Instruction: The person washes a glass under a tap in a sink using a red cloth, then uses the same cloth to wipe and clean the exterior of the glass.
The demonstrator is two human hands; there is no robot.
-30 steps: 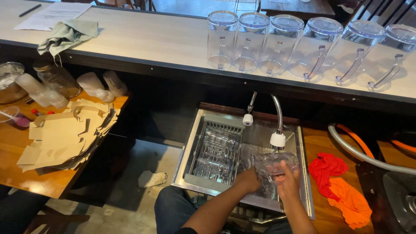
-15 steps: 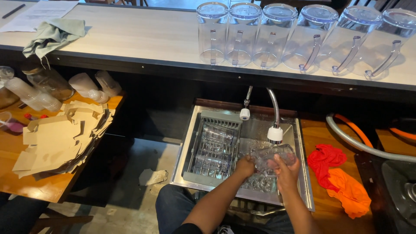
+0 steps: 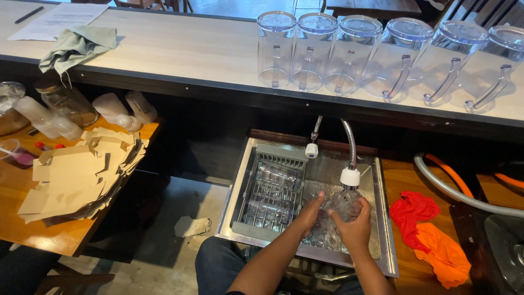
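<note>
Steel sink below wooden counter, both hands gripping clear pitcher under faucet.

The sink is brushed steel with a dull sheen, and the tap hose at its 12 o'clock is ribbed metal ending in a white plastic head. The pitchers on the pale matt wooden bench are clear glossy plastic — the rags at the sink's 3 o'clock are soft crumpled cloth. The flat sheets at 9 o'clock look like matt brown cardboard.
</note>
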